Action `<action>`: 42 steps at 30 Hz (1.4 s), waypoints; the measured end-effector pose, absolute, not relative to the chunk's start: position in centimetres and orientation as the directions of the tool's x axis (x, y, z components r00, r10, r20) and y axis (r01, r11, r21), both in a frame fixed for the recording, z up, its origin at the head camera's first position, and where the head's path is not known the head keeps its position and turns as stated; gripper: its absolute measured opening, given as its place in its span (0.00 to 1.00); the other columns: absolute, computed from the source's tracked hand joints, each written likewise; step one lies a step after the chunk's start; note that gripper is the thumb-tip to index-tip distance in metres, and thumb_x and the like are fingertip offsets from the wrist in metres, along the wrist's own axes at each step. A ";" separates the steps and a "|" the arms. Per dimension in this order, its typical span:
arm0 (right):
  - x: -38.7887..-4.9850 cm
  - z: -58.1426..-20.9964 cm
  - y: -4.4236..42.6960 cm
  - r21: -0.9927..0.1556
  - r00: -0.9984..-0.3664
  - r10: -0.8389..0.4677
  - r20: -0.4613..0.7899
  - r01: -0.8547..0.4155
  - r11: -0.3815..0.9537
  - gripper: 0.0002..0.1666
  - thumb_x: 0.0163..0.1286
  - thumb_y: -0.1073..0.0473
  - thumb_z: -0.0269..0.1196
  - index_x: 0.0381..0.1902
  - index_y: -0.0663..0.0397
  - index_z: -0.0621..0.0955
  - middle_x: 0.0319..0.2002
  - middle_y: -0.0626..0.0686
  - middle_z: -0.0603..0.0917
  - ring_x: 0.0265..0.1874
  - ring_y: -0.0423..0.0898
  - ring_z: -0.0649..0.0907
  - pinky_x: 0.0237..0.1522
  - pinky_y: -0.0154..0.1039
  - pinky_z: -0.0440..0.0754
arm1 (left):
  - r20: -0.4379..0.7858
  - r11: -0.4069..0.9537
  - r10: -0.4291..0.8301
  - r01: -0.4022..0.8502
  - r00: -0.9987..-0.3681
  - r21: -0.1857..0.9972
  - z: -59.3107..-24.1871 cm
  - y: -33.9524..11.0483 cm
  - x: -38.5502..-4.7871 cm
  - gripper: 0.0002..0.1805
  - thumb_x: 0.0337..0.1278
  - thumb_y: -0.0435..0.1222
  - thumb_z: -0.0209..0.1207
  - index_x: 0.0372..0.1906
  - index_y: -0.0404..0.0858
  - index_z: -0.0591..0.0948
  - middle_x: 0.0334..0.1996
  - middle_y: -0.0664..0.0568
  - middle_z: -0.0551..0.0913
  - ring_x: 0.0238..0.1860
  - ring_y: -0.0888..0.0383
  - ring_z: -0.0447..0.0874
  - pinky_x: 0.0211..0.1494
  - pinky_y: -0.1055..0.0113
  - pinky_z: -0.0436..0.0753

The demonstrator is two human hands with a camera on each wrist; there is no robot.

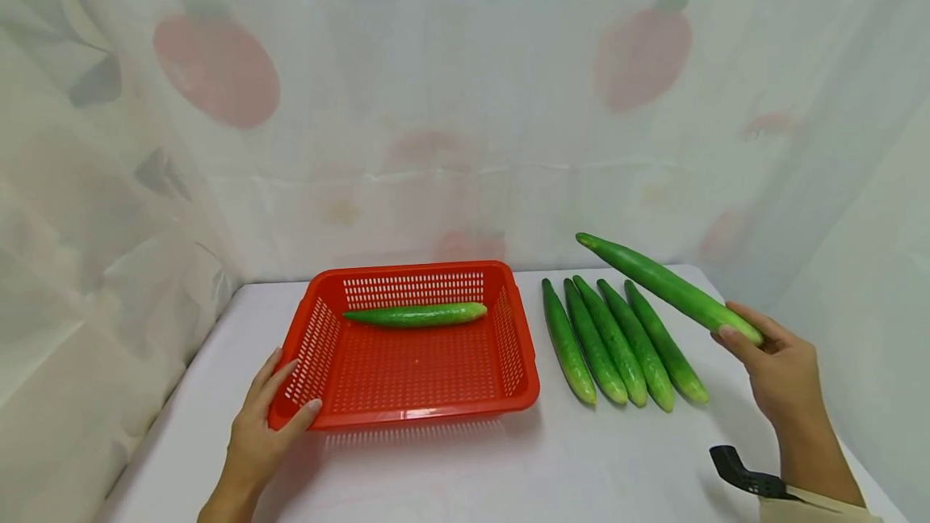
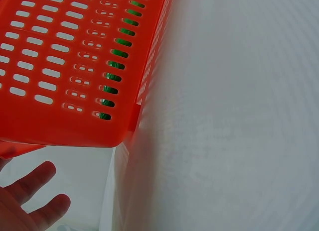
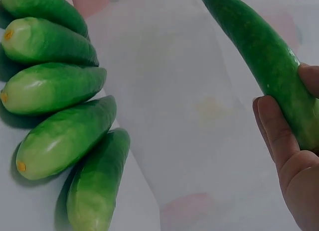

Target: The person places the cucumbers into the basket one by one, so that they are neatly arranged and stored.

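Note:
My right hand [image 1: 786, 374] pinches the pale end of a cucumber [image 1: 672, 286], raised above the table at the right with its dark end pointing up and left. In the right wrist view the fingers and thumb hold this cucumber [image 3: 266, 52] from both sides. At the front left corner of a red basket [image 1: 468, 407], my left hand [image 1: 257, 434] rests against the rim, thumb on the front edge and fingers along the left side. One cucumber [image 1: 416, 315] lies crosswise in the basket, near its back wall.
Several cucumbers [image 1: 565, 345] lie side by side on the white table [image 1: 581, 466], right of the basket, pale ends toward the front. Behind the table hangs a whitish sheet [image 1: 436, 103] with fruit prints; sheets also stand at both sides.

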State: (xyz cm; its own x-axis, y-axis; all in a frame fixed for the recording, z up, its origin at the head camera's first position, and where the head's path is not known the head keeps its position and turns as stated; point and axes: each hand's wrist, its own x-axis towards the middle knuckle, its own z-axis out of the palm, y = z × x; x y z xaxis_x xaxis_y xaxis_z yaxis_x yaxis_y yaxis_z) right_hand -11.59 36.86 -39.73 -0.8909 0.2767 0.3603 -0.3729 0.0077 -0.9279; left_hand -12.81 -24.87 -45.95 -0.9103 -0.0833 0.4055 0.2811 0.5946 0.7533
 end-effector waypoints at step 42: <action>-14.5 -36.1 29.6 -0.890 -0.893 0.036 0.449 -0.443 0.104 0.23 0.66 0.75 0.60 0.60 0.71 0.75 0.48 0.53 0.79 0.41 0.42 0.84 0.42 0.32 0.80 | 0.362 0.602 -0.087 0.240 -0.928 0.761 -45.8 -24.9 -12.8 0.37 0.52 0.38 0.70 0.68 0.42 0.70 0.73 0.63 0.55 0.70 0.62 0.52 0.56 0.87 0.56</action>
State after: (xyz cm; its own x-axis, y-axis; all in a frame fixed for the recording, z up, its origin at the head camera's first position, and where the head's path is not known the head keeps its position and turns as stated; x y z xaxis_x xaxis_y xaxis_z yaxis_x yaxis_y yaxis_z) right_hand -14.53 29.63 -36.12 -0.8930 0.0361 0.4487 -0.4432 0.1040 -0.8904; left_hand -12.83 -24.87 -45.80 -0.9283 -0.0867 0.3616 0.2403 0.6023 0.7613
